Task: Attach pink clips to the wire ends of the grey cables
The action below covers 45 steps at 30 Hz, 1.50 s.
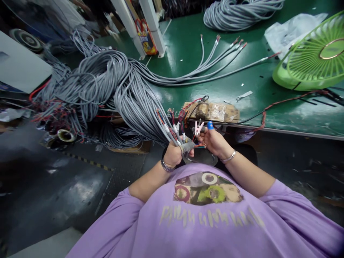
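My left hand (174, 154) is closed round the ends of a thick bundle of grey cables (134, 100), whose stripped coloured wires (174, 123) stick up above my fist. My right hand (213, 139), with a blue cap on the thumb tip (210, 125), pinches small white clips (198, 128) and thin coloured wires close to those cable ends. Both hands meet just below the edge of the green table (242, 82), in front of my purple shirt.
A green fan (314, 57) lies at the table's right. Several single grey cables (215, 61) lie spread across the table, a coil (236, 12) sits at the back, and a brown block (215, 111) rests at the front edge. White posts (139, 25) stand behind; tangled wires pile left.
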Each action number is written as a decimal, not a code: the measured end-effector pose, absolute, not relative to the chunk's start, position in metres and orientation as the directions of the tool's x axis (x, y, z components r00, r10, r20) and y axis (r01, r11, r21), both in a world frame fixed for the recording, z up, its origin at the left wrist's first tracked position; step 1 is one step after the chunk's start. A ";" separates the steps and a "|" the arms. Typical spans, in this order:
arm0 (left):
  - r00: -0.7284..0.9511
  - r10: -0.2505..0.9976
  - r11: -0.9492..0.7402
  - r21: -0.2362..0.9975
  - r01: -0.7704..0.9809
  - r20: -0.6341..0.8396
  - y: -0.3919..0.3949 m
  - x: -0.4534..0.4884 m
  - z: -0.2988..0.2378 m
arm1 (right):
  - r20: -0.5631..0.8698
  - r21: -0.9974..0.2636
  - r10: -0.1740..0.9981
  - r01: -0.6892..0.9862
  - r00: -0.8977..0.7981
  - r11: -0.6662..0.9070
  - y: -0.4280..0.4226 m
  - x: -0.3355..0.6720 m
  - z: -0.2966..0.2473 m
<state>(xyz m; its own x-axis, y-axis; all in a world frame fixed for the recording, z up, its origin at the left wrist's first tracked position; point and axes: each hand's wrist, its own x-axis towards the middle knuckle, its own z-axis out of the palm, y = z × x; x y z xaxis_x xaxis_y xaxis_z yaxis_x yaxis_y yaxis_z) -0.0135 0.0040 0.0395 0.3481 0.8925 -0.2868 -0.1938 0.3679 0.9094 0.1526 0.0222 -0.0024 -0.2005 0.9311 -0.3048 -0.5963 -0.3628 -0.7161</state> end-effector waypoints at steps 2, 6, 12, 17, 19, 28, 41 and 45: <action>0.373 0.876 0.388 0.907 -0.165 -0.306 0.007 -0.013 0.039 | -0.298 -0.688 0.923 -0.616 -0.244 -0.384 0.029 0.147 0.001; 0.401 0.849 0.420 0.899 -0.121 -0.343 0.011 -0.010 0.037 | -0.294 -0.657 0.923 -0.649 -0.249 -0.384 0.034 0.139 0.007; 0.421 0.834 0.442 0.889 -0.123 -0.357 0.015 -0.006 0.034 | -0.286 -0.569 0.886 -0.680 -0.364 -0.463 0.033 0.139 0.002; 0.446 0.823 0.442 0.890 -0.115 -0.351 0.017 -0.004 0.032 | -0.222 -0.508 0.800 -0.635 -0.557 -0.583 0.034 0.135 -0.002; 0.442 0.823 0.447 0.887 -0.113 -0.358 0.018 -0.004 0.032 | -0.206 -0.488 0.807 -0.657 -0.553 -0.575 0.035 0.133 -0.004; 0.399 0.838 0.453 0.882 -0.129 -0.372 0.017 -0.005 0.032 | -0.252 -0.411 0.840 -0.733 -0.480 -0.542 0.039 0.130 -0.004; 0.386 0.851 0.413 0.908 -0.074 -0.356 0.015 -0.006 0.026 | -0.351 -0.383 0.890 -0.822 -0.292 -0.420 0.042 0.127 -0.006; 0.393 0.850 0.405 0.912 -0.063 -0.351 0.014 -0.008 0.026 | -0.349 -0.387 0.879 -0.805 -0.323 -0.450 0.038 0.129 0.000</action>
<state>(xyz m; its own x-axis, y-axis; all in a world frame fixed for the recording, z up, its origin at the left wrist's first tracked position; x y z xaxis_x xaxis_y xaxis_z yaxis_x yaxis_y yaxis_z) -0.0081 0.0138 0.0264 0.3933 0.8498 -0.3508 -0.0626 0.4054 0.9120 0.1288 0.0379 -0.0003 -0.3235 0.8795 -0.3491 -0.8047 -0.4498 -0.3875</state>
